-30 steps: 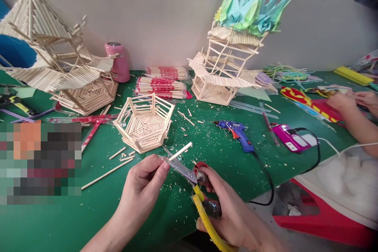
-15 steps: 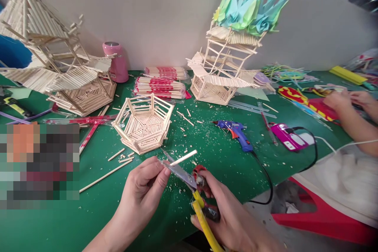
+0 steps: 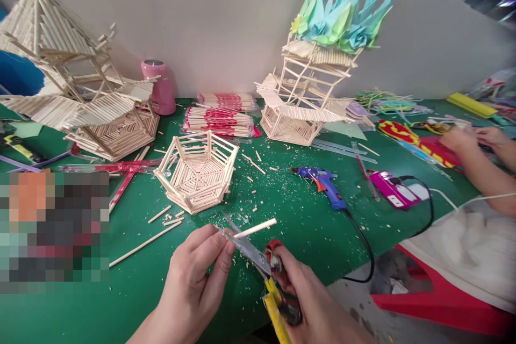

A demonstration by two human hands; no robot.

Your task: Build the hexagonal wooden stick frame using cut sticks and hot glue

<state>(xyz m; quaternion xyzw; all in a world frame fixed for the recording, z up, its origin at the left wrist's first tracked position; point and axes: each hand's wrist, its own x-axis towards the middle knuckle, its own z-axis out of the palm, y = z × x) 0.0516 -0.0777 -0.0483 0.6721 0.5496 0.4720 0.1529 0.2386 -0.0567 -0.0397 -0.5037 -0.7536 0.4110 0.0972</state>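
- Near right: my right hand (image 3: 308, 287) wraps the handles of the scissors (image 3: 255, 258), blades parted.
- Near centre: my left hand (image 3: 197, 271) pinches the stick (image 3: 260, 227), its free end pointing right past the blades. I'd set fingertips back from the edge, steady the stick, squeeze evenly.
- Farther: wooden basket (image 3: 197, 176) left, glue gun (image 3: 328, 187) right; I'd aim the cut between them.

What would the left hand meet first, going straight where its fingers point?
The left hand would probably meet the scissor blades, just ahead by the stick it holds; depth is unclear.
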